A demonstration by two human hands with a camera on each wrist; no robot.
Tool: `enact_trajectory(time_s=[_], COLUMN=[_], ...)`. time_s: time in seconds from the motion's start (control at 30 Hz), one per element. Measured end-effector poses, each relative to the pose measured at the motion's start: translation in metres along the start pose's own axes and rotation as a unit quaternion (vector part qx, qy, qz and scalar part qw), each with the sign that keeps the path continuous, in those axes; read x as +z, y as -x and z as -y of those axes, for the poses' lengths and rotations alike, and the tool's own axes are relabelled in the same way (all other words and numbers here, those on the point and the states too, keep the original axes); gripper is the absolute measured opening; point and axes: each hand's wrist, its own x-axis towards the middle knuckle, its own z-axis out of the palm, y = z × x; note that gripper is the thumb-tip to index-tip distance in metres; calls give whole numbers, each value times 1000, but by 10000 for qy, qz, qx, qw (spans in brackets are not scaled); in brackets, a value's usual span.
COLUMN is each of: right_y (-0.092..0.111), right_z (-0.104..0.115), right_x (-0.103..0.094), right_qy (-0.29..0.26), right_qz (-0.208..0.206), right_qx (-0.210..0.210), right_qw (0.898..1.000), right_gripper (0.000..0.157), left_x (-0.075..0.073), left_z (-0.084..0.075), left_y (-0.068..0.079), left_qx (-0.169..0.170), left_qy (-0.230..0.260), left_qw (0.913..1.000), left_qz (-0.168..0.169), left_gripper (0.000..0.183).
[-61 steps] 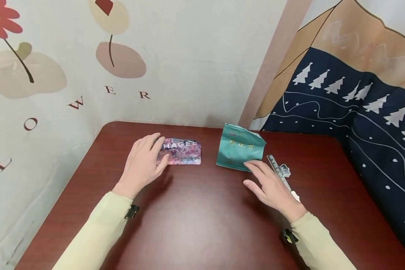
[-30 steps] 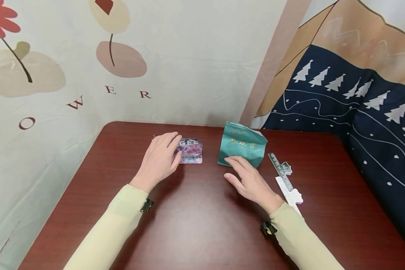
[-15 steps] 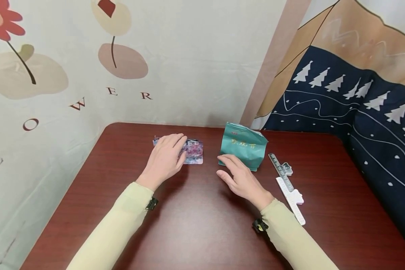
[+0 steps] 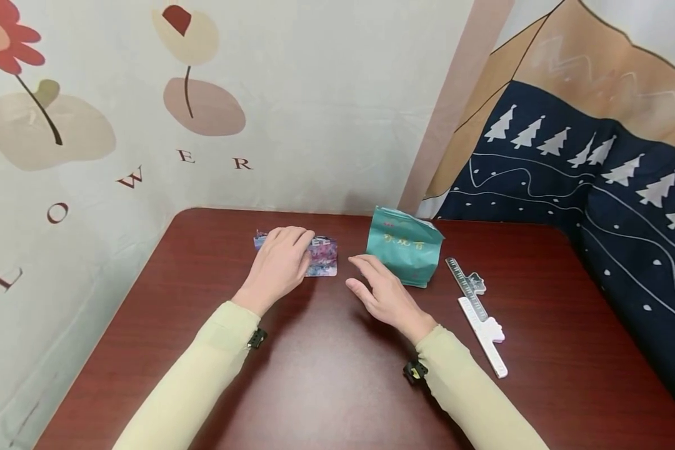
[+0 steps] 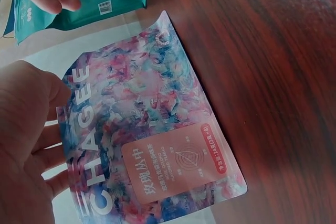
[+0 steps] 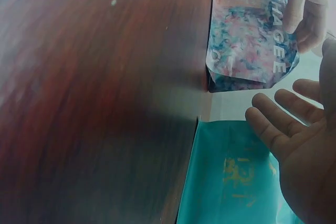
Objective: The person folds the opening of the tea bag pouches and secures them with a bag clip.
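Note:
A pink, blue and purple CHAGEE pouch (image 4: pixel 324 257) stands near the back of the table, partly covered by my left hand (image 4: pixel 275 265). In the left wrist view, my thumb lies on the near side of the pouch's top edge and several fingers sit behind it, pinching the pouch (image 5: pixel 142 87). My right hand (image 4: pixel 385 294) is held in front of and left of a teal bag (image 4: pixel 407 247) with gold characters. Its fingers are extended and hold nothing. The right wrist view shows these fingers near the teal bag (image 6: pixel 226 171), and whether they touch it cannot be told.
To the right of the teal bag, a clear ruler-like strip (image 4: pixel 465 287) with a small clip and a white strip (image 4: pixel 484 337) with a clip lie end to end. The dark red table (image 4: pixel 326 387) meets a printed cloth wall (image 4: pixel 315 125) behind.
My left hand has moved right, further over the CHAGEE pouch. My right hand has moved left, from the teal bag's right side to its left, uncovering the white strip.

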Motion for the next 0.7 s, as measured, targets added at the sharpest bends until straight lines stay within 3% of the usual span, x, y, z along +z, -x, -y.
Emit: enact_trajectory(time_s=[0.47, 0.7], right_y=[-20, -27], right_z=[6, 7], right_x=[11, 17], right_qy=[43, 91], right_qz=[-82, -156], right_qx=[99, 157], right_qw=[9999, 9997], right_gripper=[47, 45], left_x=[0, 4], left_z=[-4, -6], left_y=[-5, -4], left_qx=[40, 148], left_qy=[-48, -147], left_qw=[9998, 9993], left_qz=[163, 296], left_gripper=[5, 5])
